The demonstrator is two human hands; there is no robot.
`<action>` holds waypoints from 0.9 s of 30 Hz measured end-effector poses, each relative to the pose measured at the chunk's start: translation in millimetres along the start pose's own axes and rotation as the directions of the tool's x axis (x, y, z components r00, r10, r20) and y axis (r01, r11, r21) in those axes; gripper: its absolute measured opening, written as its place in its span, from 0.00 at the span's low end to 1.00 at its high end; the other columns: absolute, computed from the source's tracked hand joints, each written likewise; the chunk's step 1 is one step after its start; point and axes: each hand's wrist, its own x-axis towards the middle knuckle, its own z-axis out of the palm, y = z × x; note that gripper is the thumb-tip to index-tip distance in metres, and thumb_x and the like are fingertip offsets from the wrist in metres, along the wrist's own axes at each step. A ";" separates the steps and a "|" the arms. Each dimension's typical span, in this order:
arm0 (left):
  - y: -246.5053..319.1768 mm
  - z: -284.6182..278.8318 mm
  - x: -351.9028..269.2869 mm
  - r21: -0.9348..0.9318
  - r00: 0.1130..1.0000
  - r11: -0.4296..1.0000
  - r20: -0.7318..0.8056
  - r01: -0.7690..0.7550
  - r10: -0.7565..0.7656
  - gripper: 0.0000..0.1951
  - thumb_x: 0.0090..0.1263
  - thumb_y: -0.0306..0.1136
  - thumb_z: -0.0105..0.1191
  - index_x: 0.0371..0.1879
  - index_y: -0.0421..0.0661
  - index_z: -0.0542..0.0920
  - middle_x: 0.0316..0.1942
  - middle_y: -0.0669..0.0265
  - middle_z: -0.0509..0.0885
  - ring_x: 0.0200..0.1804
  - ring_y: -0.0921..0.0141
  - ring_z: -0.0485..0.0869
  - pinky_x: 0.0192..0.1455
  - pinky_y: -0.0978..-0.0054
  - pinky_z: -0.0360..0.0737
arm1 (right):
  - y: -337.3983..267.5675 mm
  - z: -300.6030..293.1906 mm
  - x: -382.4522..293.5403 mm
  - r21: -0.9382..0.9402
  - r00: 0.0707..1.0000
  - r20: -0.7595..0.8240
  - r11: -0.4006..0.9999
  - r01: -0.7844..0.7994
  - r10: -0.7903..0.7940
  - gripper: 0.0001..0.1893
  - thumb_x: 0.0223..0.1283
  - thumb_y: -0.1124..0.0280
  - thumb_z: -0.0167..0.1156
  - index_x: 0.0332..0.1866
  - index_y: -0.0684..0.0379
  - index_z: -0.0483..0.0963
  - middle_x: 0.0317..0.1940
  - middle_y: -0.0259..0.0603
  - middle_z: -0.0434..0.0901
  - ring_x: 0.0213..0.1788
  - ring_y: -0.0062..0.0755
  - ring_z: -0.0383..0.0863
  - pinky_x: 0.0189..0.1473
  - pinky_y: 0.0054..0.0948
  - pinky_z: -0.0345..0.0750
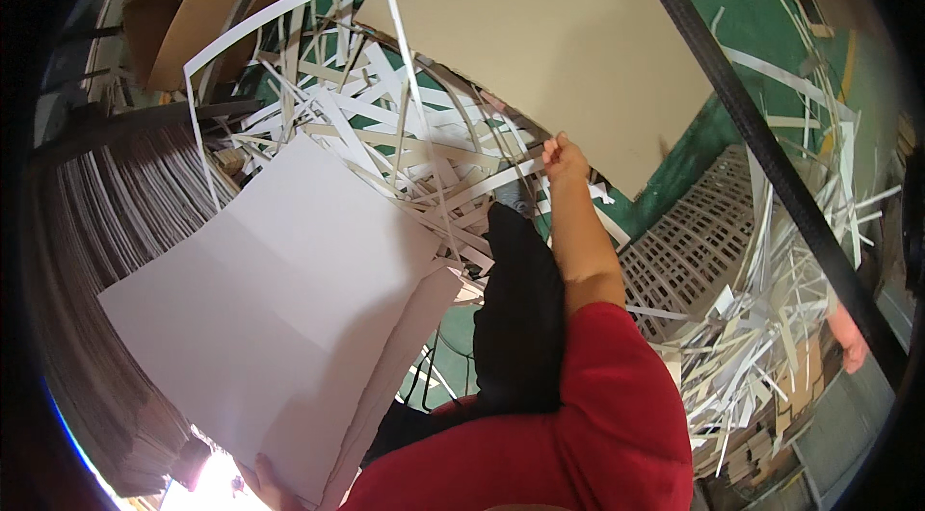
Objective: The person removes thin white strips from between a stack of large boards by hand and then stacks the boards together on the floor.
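Observation:
My left hand (266, 483), partly cut off by the bottom rim, grips the lower edge of white paperboard sheets (289, 272). The sheets lie tilted before me, and a curled edge shows along their right side. My right hand (566, 157) reaches forward with its fingers curled at the near edge of a large tan board (549, 41). The end of a white strip (498, 181) meets these fingers; whether they pinch the strip or the board edge is unclear. A thin white cut-out border (289, 12) arches beyond the sheets.
Many loose paper strips (361, 106) litter the green floor ahead. Stacked sheets (137, 200) rise at left, near cardboard boxes (195, 12). A dark bar (751, 128) crosses the right side, over a plastic crate (694, 244) and more offcuts (751, 359). Another person's hand (851, 345) shows far right.

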 end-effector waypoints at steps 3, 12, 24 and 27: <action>-6.5 0.1 -0.6 0.000 1.000 1.000 0.010 0.004 -0.004 0.37 0.63 0.48 0.42 0.68 0.43 0.48 0.65 0.54 0.58 0.63 0.58 0.63 0.61 0.53 0.63 | 7.3 -3.1 10.2 -0.010 0.994 0.102 1.000 -0.027 0.028 0.05 0.60 0.67 0.59 0.36 0.55 0.75 0.26 0.34 0.79 0.26 0.28 0.79 0.23 0.28 0.71; -22.9 -0.7 7.5 0.036 0.998 0.998 0.052 -0.049 0.047 0.39 0.62 0.51 0.42 0.68 0.43 0.48 0.65 0.54 0.58 0.63 0.57 0.63 0.60 0.51 0.63 | 8.4 -1.7 -24.8 -0.139 0.993 0.009 0.983 0.120 -0.120 0.05 0.58 0.69 0.58 0.36 0.59 0.74 0.24 0.37 0.78 0.21 0.29 0.77 0.18 0.25 0.69; 33.9 35.5 -56.3 -0.401 0.980 0.902 0.047 -0.160 0.195 0.27 0.58 0.21 0.40 0.61 0.37 0.63 0.52 0.60 0.73 0.53 0.68 0.71 0.57 0.73 0.67 | -4.4 -32.1 -271.3 -0.404 0.596 0.782 0.580 0.707 -0.181 0.09 0.58 0.68 0.58 0.40 0.61 0.74 0.32 0.34 0.80 0.33 0.20 0.78 0.35 0.19 0.74; 44.4 38.3 -71.5 -0.446 0.947 0.868 0.117 -0.219 0.300 0.30 0.55 0.18 0.39 0.62 0.37 0.62 0.54 0.59 0.73 0.56 0.69 0.71 0.58 0.74 0.66 | 8.3 -50.2 -389.0 -0.308 0.382 0.921 0.456 0.835 -0.077 0.11 0.61 0.68 0.56 0.44 0.63 0.74 0.37 0.37 0.80 0.37 0.20 0.77 0.38 0.19 0.72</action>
